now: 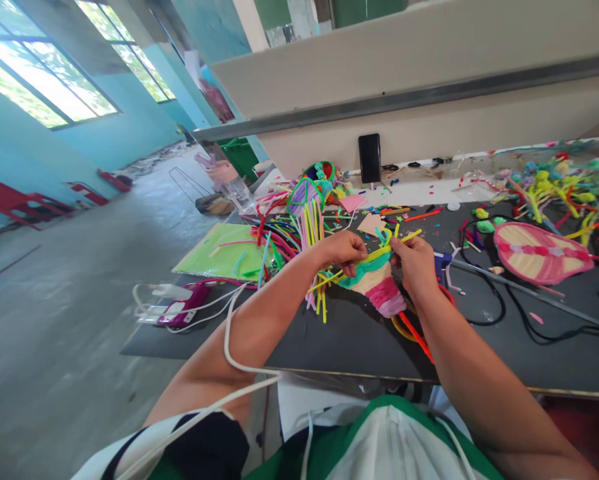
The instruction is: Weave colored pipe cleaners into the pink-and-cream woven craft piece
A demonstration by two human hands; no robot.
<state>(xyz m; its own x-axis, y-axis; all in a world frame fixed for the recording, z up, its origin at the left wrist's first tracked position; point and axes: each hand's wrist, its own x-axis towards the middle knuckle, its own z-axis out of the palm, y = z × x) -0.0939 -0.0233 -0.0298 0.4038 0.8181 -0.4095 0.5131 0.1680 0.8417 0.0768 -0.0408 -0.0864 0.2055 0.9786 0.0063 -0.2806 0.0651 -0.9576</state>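
A striped pipe-cleaner piece (pixel 374 275), with yellow, teal, cream, magenta and pink bands, hangs between my hands over the dark table. My left hand (pixel 346 251) is closed at its upper left edge, pinching a yellow pipe cleaner. At the upper right edge, my right hand (pixel 415 263) grips the piece with thumb and fingers; short yellow and teal ends poke out beside the thumb. Below my left wrist lie loose yellow pipe cleaners (pixel 323 301). An orange-red pipe cleaner (pixel 419 337) runs under the piece near my right wrist.
A pink and cream leaf-shaped piece (pixel 542 253) lies at right, near black cables and a grey rod (pixel 529 293). A phone (pixel 370 158) leans against the back board. At left are a green sheet (pixel 219 248) and a purple power strip (pixel 188 305). A white cord crosses my left arm.
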